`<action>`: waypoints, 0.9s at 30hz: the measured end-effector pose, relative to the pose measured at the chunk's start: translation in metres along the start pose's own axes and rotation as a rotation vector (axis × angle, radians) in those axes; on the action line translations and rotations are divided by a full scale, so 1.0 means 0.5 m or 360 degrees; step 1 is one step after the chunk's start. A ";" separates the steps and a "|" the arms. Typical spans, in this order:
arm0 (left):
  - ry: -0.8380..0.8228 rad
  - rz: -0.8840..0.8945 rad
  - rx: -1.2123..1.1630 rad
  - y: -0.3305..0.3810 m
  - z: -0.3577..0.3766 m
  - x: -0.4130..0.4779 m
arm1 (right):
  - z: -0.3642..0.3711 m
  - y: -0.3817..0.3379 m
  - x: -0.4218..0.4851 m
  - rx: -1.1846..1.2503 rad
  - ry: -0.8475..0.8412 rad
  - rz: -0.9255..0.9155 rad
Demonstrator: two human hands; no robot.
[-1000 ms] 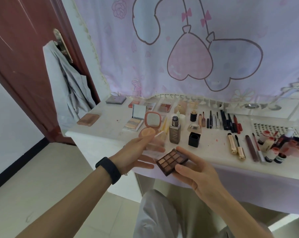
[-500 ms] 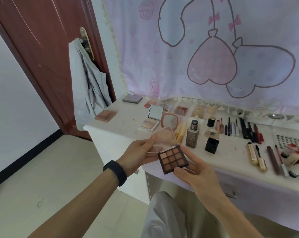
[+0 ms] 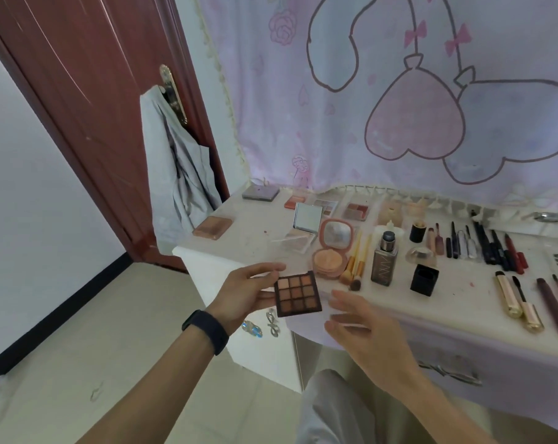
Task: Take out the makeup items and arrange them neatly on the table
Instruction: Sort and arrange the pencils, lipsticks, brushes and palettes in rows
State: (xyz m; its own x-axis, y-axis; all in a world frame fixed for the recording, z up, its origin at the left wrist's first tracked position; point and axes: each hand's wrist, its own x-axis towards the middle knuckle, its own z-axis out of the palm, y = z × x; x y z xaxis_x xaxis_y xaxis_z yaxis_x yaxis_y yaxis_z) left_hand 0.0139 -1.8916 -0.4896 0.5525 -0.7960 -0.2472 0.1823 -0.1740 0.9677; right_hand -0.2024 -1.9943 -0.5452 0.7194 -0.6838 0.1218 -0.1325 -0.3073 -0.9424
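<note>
My left hand (image 3: 243,296) grips a dark brown eyeshadow palette (image 3: 297,293) with nine brown pans by its left edge, just in front of the table's (image 3: 399,299) near edge. My right hand (image 3: 360,331) hovers just right of the palette with fingers spread, holding nothing. On the table behind lie an open peach powder compact (image 3: 330,251), a mirrored highlighter palette (image 3: 303,225), makeup brushes (image 3: 356,264), a foundation bottle (image 3: 384,259) and a black cap (image 3: 424,279).
Rows of pencils and mascaras (image 3: 485,245) and gold tubes (image 3: 517,302) fill the table's right side. A closed tan compact (image 3: 213,227) and a grey palette (image 3: 260,192) lie at the left. A red door (image 3: 88,116) with a hanging grey garment (image 3: 178,174) stands left.
The palette has passed from my right hand into my left hand. My right hand has let go and drawn back to the right with fingers spread. The view has shifted left.
</note>
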 end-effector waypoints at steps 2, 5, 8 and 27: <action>0.0161 0.0026 0.0036 0.016 -0.030 0.032 | -0.010 0.015 0.002 -0.0497 0.0230 -0.0180; 0.0329 0.0017 0.0141 0.034 -0.067 0.085 | -0.028 0.058 0.010 -0.1074 0.0545 -0.0554; 0.0395 -0.0027 0.0250 0.043 -0.098 0.143 | -0.051 0.104 0.017 -0.1392 0.0703 -0.0633; 0.0855 0.0193 0.1062 0.032 -0.104 0.358 | -0.058 0.215 0.027 -0.1805 0.0740 -0.0918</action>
State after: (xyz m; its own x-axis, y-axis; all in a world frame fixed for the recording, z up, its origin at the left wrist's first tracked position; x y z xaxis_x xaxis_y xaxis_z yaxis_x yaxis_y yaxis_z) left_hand 0.1579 -2.0066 -0.5210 0.8775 -0.4784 0.0332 -0.3254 -0.5433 0.7739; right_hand -0.2268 -2.0555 -0.6360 0.5978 -0.3625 0.7150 -0.5395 -0.8416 0.0243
